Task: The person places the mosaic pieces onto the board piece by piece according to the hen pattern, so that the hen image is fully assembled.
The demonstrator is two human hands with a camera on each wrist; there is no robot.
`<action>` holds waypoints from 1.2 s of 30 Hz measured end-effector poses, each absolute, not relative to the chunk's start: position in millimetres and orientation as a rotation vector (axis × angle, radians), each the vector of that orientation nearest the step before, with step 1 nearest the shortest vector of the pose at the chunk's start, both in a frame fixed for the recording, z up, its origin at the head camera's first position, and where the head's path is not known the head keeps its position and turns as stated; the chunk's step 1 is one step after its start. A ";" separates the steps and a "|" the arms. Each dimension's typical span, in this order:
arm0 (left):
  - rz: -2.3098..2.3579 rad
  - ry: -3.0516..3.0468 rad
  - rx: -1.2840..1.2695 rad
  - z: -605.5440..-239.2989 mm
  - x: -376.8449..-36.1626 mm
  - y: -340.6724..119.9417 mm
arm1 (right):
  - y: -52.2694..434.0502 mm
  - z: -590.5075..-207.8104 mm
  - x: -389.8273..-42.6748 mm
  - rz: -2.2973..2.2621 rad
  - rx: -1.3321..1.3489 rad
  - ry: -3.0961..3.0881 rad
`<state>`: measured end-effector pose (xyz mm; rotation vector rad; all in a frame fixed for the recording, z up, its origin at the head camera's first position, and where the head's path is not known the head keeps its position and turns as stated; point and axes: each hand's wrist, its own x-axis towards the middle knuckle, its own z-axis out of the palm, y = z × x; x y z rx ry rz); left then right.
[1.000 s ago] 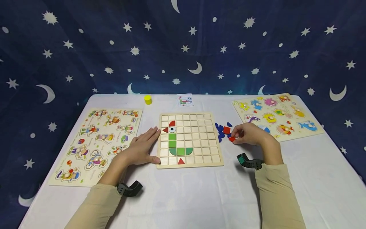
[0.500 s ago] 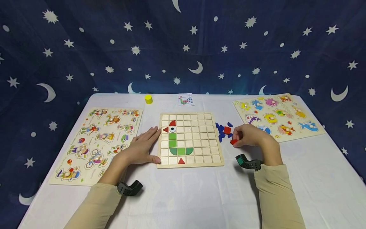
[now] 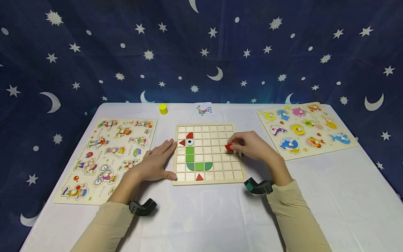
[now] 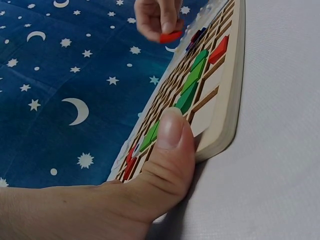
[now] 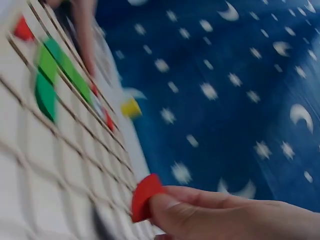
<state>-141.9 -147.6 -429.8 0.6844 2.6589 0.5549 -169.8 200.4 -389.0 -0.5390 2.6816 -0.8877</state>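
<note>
A wooden grid board [image 3: 217,131] lies mid-table with green, red and white tiles forming a figure [image 3: 191,154] on its left side. My right hand [image 3: 248,145] pinches a small red piece [image 3: 228,147] just above the board's right columns; that red piece [image 5: 145,196] shows at my fingertips in the right wrist view, and the red piece [image 4: 170,36] shows far off in the left wrist view. My left hand [image 3: 155,161] lies flat against the board's left edge, its thumb [image 4: 170,145] pressing the near corner of the board [image 4: 225,100].
A picture puzzle board [image 3: 110,157] lies left of the grid, an animal puzzle board [image 3: 303,127] to the right. A yellow cylinder [image 3: 163,109] and a small pattern card [image 3: 204,109] stand at the table's far side. Star-patterned blue cloth hangs behind.
My right hand has carried the red piece leftward from the loose pieces beside the board to above the board's right columns. My left hand has stayed put.
</note>
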 end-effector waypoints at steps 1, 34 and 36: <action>0.555 2.660 0.687 -429.7 -141.9 -147.9 | 191.3 -391.4 -168.5 -0.903 -0.552 2.672; 0.557 2.657 0.680 -429.2 -142.7 -148.0 | 118.4 -433.1 -151.7 -1.049 -0.513 2.797; 0.559 2.654 0.677 -429.5 -142.7 -147.9 | 118.2 -433.0 -151.6 -1.043 -0.516 2.791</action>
